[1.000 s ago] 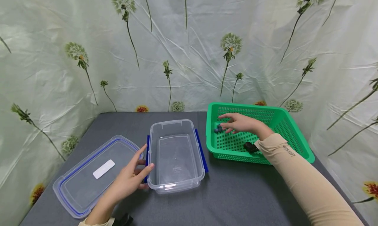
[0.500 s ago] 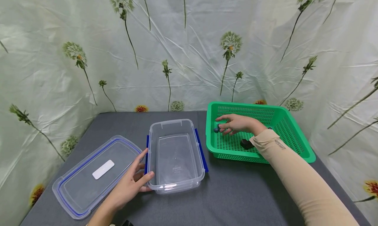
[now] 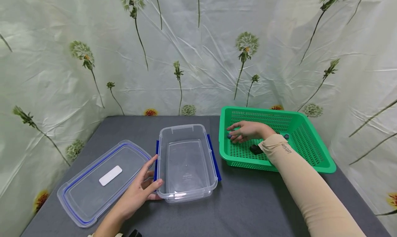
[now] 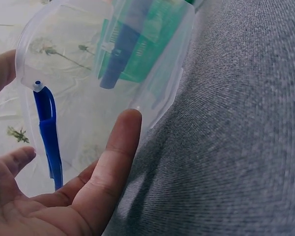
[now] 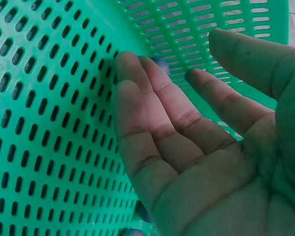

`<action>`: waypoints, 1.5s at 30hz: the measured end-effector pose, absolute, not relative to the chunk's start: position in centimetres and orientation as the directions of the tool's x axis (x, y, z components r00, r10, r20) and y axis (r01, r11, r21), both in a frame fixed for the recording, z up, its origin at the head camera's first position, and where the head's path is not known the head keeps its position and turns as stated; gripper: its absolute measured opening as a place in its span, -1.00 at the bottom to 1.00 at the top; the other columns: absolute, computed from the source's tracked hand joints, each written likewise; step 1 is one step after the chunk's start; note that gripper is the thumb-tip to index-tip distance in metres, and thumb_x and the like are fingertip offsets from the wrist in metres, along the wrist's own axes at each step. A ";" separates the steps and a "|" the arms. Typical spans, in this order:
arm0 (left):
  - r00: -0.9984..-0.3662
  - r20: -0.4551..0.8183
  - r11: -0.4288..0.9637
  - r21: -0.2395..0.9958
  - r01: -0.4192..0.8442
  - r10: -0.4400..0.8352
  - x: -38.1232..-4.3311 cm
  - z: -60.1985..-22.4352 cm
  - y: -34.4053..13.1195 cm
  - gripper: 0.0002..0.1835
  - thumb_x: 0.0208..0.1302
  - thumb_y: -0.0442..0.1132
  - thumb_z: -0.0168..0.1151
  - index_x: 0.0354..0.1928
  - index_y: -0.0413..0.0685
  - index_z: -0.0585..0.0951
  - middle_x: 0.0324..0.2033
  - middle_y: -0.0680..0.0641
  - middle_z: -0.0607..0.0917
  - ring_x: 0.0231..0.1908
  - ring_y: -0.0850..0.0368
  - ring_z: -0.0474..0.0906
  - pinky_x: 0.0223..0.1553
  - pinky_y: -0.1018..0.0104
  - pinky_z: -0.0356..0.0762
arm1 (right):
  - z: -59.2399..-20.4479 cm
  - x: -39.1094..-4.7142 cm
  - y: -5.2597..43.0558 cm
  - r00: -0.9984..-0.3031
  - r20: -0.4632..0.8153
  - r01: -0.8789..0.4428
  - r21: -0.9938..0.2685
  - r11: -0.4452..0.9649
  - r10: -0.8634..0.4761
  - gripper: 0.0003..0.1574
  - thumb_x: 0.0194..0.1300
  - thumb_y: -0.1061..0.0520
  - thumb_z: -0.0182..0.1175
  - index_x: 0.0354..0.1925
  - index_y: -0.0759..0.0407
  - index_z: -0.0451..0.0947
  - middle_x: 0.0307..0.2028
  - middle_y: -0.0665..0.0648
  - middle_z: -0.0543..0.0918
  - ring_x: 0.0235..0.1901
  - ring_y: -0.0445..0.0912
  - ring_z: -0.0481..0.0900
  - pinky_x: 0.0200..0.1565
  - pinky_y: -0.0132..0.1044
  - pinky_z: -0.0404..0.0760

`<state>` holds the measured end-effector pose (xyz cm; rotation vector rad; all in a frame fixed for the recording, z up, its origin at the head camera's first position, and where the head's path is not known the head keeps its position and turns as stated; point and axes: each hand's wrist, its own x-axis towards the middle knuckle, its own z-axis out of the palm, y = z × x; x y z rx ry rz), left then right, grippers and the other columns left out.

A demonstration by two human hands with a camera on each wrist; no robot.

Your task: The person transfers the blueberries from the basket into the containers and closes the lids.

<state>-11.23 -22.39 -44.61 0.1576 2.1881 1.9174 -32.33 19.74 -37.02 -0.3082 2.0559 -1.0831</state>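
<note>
My right hand point(image 3: 248, 130) is low inside the green basket point(image 3: 224, 153), palm down. Its fingers are loosely bent, and in the right wrist view the palm point(image 5: 221, 182) holds nothing. A small dark-blue ball point(image 3: 229, 136), blueberry-like, lies by the fingertips; the right wrist view shows a blue ball point(image 5: 162, 65) partly hidden behind them. My left hand point(image 3: 134, 195) touches the left side of a clear plastic food container point(image 3: 187, 161), thumb at the near corner, other fingers loosely spread by its blue latch point(image 4: 48, 130).
Left of the container lies its clear lid point(image 3: 83, 195) with a blue seal and white label point(image 3: 110, 175). Another dark-blue ball point(image 3: 286, 136) is farther right in the basket. A black wrist device point(image 3: 255, 149) sits under my right sleeve. A flowered curtain point(image 3: 207, 68) hangs behind the table.
My right hand has shifted slightly within the basket, its forearm swinging left. Balls to the right of the wrist have come into sight. The left hand keeps its place at the container.
</note>
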 end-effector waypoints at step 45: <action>-0.967 -0.093 0.145 0.988 -0.059 0.238 -11.4 -44.8 -22.4 -0.11 0.60 -0.27 0.20 0.74 0.40 -0.02 0.45 -0.54 0.32 0.32 -0.44 0.54 -0.15 0.03 0.86 | -36.8 -32.7 20.1 -0.806 -0.367 0.026 -0.805 0.592 -0.464 -0.50 0.60 0.23 0.19 0.38 0.41 0.48 -0.25 0.11 0.77 -0.25 -0.10 0.67 -0.03 -0.23 0.69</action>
